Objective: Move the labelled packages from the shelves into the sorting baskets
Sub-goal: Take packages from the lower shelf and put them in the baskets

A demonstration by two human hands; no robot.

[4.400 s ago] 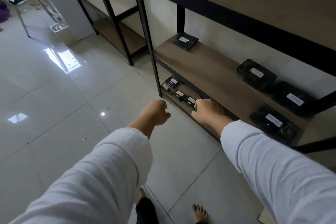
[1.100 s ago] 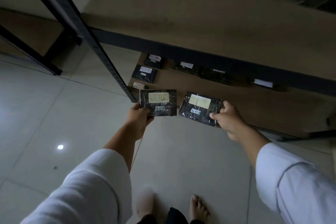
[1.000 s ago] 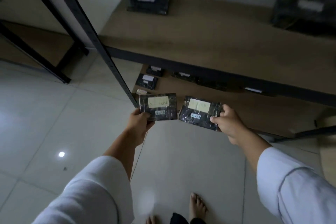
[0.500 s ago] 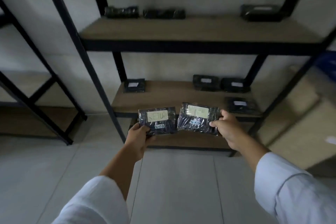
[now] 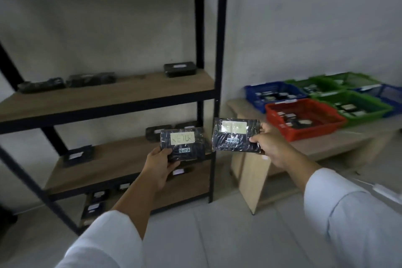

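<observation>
Two black packages in hand, both held up face-on in front of the shelving. The left hand (image 5: 159, 164) grips the left package (image 5: 182, 143) by its lower left corner, thumb on the face and fingers curled behind; its pale label reads "RETUR" with the last letters unclear, and a small dated sticker sits below. The right hand (image 5: 269, 143) pinches the right package (image 5: 236, 136) at its right edge, fingers curled round it; the label writing is too blurred to read. The two packages sit side by side, close but apart.

Shelving unit (image 5: 214, 93), one, black metal frame with wooden boards. Upper board: three dark packages, two near the left end, one (image 5: 179, 69) at the right end. Middle board: one package (image 5: 78, 155) toward the left, at least two more at the right, partly hidden behind the held one. Lowest board: several small labelled packages near its left end, count unclear.

Low wooden table (image 5: 326, 143), one, against the wall to the right of the shelving. Baskets on it, six: one red basket (image 5: 304, 118) at the front edge, one blue basket (image 5: 274, 93) behind it, three green ones and a second blue one toward the right end. The baskets hold labelled packages.

Floor of pale tiles; walls plain white. Both sleeves white.
</observation>
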